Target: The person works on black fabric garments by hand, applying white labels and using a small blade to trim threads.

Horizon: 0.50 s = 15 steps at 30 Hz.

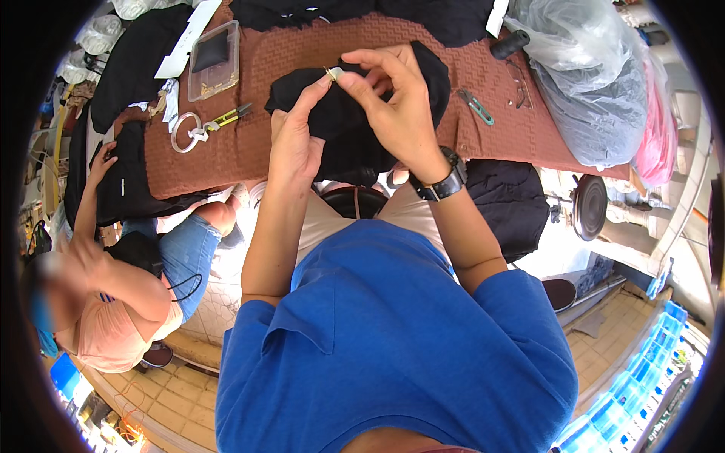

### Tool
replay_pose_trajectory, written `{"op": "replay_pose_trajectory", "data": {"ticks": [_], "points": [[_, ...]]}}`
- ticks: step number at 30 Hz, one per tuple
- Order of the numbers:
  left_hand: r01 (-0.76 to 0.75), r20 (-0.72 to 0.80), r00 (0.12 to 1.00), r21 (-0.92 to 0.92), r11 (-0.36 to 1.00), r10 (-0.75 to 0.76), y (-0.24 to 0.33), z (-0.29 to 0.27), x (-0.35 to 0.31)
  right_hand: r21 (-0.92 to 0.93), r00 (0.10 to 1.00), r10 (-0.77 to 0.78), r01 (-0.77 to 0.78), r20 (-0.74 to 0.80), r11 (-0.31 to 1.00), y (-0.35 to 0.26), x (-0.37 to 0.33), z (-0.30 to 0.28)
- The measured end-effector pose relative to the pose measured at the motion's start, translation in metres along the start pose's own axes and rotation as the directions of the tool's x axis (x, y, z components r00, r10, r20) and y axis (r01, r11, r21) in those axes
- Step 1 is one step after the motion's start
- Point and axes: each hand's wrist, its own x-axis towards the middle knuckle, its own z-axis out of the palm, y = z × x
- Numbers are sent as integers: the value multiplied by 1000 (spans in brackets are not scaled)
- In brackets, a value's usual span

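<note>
My left hand is closed, its thumb and forefinger pinching a small white piece with a gold-coloured tip, too small to name surely. At that same piece is the thumb of my right hand; its forefinger reaches out above, a gap between them, and the other fingers are bent. A watch with a dark strap is on my right wrist. Under and behind both hands spreads a black cloth, gathered on the table's near edge and hanging toward my lap.
The table has a brown textured cover. On it lie a clear plastic box, a yellow cutter, a clear ring, green thread snips and a black thread spool. Stuffed plastic bags stand right. Another person sits left.
</note>
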Motion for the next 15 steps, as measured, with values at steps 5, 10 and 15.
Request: {"op": "replay_pose_trajectory", "data": {"ticks": [5, 10, 15], "points": [[-66, 13, 998, 81, 995, 65, -2, -1, 0, -212, 908, -331, 388, 258, 897, 5, 35, -16], [-224, 0, 974, 166, 960, 227, -16, -7, 16, 26, 934, -167, 167, 315, 986, -19, 59, -21], [-265, -74, 950, 332, 905, 305, -25, -25, 30, 519, 971, -233, 170, 57, 838, -90, 70, -39]]}}
